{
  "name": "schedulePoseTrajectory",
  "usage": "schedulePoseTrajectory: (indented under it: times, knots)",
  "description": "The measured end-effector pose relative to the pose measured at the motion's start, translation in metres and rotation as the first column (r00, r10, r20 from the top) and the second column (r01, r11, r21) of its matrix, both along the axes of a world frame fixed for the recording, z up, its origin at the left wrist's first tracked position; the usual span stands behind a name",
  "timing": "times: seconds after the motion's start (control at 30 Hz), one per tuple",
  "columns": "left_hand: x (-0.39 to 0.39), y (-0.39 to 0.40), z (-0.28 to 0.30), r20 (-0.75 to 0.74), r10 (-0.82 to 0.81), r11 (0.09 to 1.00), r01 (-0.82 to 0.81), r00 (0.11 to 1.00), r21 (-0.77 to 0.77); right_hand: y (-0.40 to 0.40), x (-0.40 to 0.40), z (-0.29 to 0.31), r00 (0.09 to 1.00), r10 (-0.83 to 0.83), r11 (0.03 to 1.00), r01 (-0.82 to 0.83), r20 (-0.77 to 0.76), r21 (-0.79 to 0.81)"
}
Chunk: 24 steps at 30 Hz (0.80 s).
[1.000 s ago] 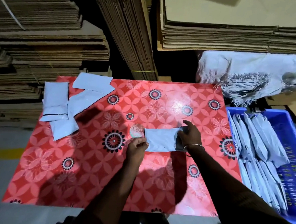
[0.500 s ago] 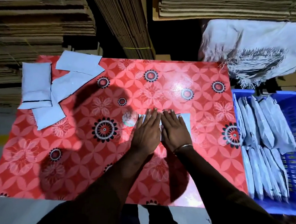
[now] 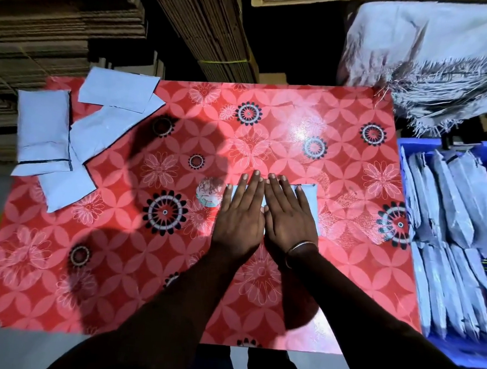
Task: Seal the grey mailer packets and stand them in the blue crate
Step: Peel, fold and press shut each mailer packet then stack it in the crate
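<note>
A grey mailer packet (image 3: 310, 199) lies flat on the red flowered table (image 3: 116, 262), mostly hidden under both hands. My left hand (image 3: 240, 215) and my right hand (image 3: 289, 216) press down on it side by side, fingers straight and flat. Only the packet's right end and a strip at its left edge show. Several more grey packets (image 3: 75, 138) lie loose at the table's far left corner. The blue crate (image 3: 478, 353) stands to the right of the table, with several sealed grey packets (image 3: 453, 216) standing on edge in it.
Stacks of flattened cardboard (image 3: 60, 27) rise behind the table. A white woven sack (image 3: 430, 53) with a frayed edge lies behind the crate. A small round sticker-like patch (image 3: 210, 192) sits on the table just left of my left hand.
A second ago my hands were holding the packet at its two ends. They came together on top of it and now press it flat, fingers straight.
</note>
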<state>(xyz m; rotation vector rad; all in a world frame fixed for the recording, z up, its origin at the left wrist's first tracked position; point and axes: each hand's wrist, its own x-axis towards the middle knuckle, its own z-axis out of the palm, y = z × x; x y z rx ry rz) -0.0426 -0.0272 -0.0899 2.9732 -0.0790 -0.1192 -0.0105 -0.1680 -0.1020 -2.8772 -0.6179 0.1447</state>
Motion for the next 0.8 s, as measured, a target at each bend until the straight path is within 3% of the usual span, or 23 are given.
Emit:
schedulePoseTrajectory:
  times: [0.57,0.8]
  knots:
    - [0.000,0.006,-0.007,0.032,-0.026,0.996,0.023,0.999,0.084,-0.011,0.000,-0.001,0.998,-0.047,0.999,0.048,-0.032,0.017]
    - [-0.013,0.036,-0.015,0.098,0.051,0.998,-0.047,0.994,-0.040,-0.065,0.002,0.001,0.984,-0.172,0.985,0.172,-0.054,0.001]
